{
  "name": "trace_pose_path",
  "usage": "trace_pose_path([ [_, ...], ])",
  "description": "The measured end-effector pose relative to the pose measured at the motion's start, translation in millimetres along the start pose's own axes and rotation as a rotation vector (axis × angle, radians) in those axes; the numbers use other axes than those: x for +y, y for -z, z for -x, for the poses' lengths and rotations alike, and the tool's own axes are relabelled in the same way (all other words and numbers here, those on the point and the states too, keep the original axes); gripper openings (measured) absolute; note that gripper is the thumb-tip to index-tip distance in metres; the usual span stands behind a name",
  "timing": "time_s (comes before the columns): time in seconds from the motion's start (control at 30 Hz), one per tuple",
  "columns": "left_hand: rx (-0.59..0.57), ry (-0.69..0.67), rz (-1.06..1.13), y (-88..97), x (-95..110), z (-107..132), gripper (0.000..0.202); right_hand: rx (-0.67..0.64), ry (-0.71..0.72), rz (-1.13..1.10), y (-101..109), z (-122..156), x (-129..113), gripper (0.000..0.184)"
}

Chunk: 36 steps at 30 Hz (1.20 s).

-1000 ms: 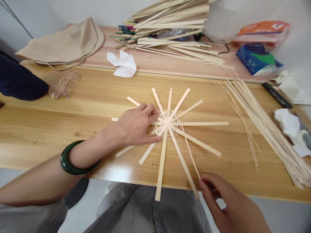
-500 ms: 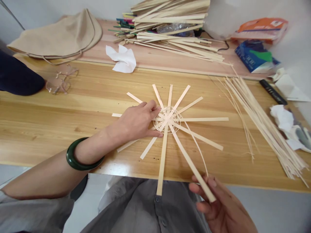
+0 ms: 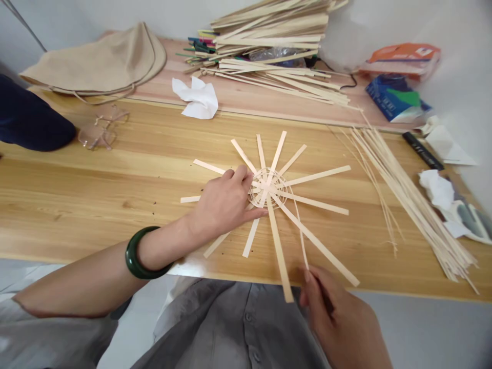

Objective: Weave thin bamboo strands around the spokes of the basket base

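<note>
Spoked weave (image 3: 268, 187) on the worktop (image 3: 115, 205), one thin strand (image 3: 301, 230) running off its rim.
The left hand (image 3: 226, 197) spreads wide, pressing the hub's left side, apparently to steady it; the right hand (image 3: 338, 312) pinches the thin strand, probably for tension (what the blue packet (image 3: 392, 100) holds, I cannot tell).

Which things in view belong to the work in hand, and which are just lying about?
Belongs:
radiating strips, partly under left hand
thin strand, in right hand
strand bundle, strip pile: likely spare

Apparently lying about:
beige hat
glasses
tissue near hat
blue packet
orange packet
</note>
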<state>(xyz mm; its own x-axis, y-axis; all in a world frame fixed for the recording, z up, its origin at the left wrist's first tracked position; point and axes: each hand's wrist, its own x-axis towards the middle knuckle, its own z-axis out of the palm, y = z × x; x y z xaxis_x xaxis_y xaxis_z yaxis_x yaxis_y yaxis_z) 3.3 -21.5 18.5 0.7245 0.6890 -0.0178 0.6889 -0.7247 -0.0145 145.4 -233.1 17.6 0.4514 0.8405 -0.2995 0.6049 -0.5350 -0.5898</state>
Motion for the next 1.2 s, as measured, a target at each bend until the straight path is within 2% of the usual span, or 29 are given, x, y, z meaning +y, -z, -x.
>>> trace_pose_path([
  [0.07,0.005,0.016,-0.008,-1.0,3,0,0.072,0.135,0.257,0.377,7,-1,10,0.029],
  [0.13,0.013,0.028,-0.012,-2.2,6,0,0.073,0.16,0.511,0.602,15,-5,11,0.023],
  [0.2,0.026,0.033,-0.018,-3.2,8,0,0.072,0.136,0.704,0.716,23,-14,2,0.024],
  [0.3,0.034,0.045,-0.033,-3.6,11,1,0.072,0.104,0.859,0.757,28,-31,-20,0.021],
  [0.37,0.029,0.052,-0.036,-3.1,13,2,0.073,0.112,0.914,0.721,23,-38,-34,0.02],
  [0.47,0.03,0.067,-0.037,-2.7,14,3,0.073,0.14,0.928,0.683,5,-39,-50,0.021],
  [0.57,0.039,0.089,-0.043,-3.3,16,2,0.074,0.213,0.939,0.676,-16,-37,-63,0.018],
  [0.63,0.037,0.098,-0.044,-4.0,18,2,0.073,0.257,0.966,0.696,-20,-39,-69,0.017],
  [0.7,0.035,0.108,-0.04,-4.7,19,1,0.073,0.23,0.996,0.72,-12,-45,-69,0.017],
  [0.83,0.058,0.114,-0.038,-5.6,20,1,0.073,0.025,1.014,0.646,24,-60,-59,0.015],
  [0.9,0.071,0.107,-0.044,-5.9,20,1,0.072,-0.036,1.041,0.641,31,-63,-55,0.017],
  [0.97,0.079,0.108,-0.047,-6.0,20,1,0.071,0.009,1.1,0.636,21,-61,-56,0.018],
  [1.1,0.054,0.126,-0.046,-6.0,21,-1,0.072,0.238,1.116,0.72,-26,-55,-65,0.024],
  [1.2,0.026,0.132,-0.044,-5.8,22,-2,0.074,0.296,1.138,0.663,-44,-57,-69,0.026],
])
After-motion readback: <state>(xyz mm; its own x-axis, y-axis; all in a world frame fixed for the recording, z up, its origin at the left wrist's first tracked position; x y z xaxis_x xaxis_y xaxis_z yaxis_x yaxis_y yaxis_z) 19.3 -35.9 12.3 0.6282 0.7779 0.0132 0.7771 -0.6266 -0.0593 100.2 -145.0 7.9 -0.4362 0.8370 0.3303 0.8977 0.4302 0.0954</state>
